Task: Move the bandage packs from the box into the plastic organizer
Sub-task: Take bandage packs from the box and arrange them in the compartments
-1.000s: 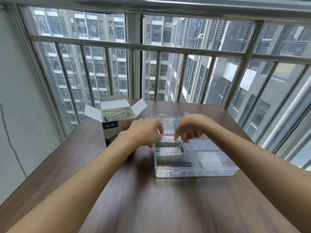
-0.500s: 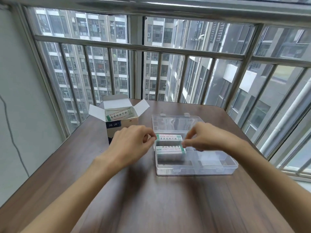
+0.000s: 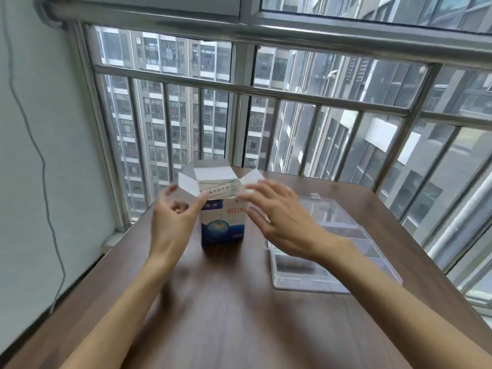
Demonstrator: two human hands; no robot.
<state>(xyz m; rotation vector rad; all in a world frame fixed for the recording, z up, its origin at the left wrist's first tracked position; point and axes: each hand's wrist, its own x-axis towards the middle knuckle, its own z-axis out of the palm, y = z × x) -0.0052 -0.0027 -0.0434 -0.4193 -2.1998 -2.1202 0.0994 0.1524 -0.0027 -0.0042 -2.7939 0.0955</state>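
A blue and white bandage box (image 3: 223, 222) stands upright on the wooden table (image 3: 239, 315), its top flaps spread. Bandage packs (image 3: 219, 188) show in its open top. My left hand (image 3: 174, 217) hovers at the box's left side, fingers spread, thumb near the top edge. My right hand (image 3: 279, 217) reaches over from the right, straight fingers at the box's right flap. Neither hand holds anything. The clear plastic organizer (image 3: 346, 262) lies open to the right, partly hidden by my right wrist; the packs inside it are covered.
A metal window railing (image 3: 266, 94) runs along the table's far edge. A white wall with a hanging grey cable (image 3: 48, 209) is on the left. The table's left edge lies close to the wall.
Both hands left the organizer and moved left to the box. The view swung left, so the box is now central and the organizer sits at the right.
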